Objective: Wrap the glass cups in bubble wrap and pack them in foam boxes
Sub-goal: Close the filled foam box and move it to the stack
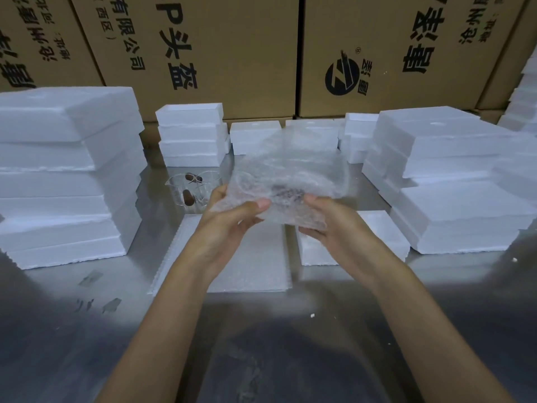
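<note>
Both hands hold a clear sheet of bubble wrap (286,175) in the air above the shiny metal counter (58,330). The left hand (229,219) grips the lower left edge of the sheet, with the thumb on top and the fingers curled under it. The right hand (328,222) grips the lower right part in the same way. Something dark shows through the wrap between the two hands, but I cannot tell what it is.

Clear glass cups with brown marks (193,190) stand on the counter just behind the left hand. A flat pile of white bubble wrap sheets (255,257) lies on the counter under the hands, and a white foam box (380,228) sits beside it on the right. Tall stacks of white foam boxes (66,175) stand at the left, at the right and at the back. Brown cardboard cartons with black print (232,53) fill the background
</note>
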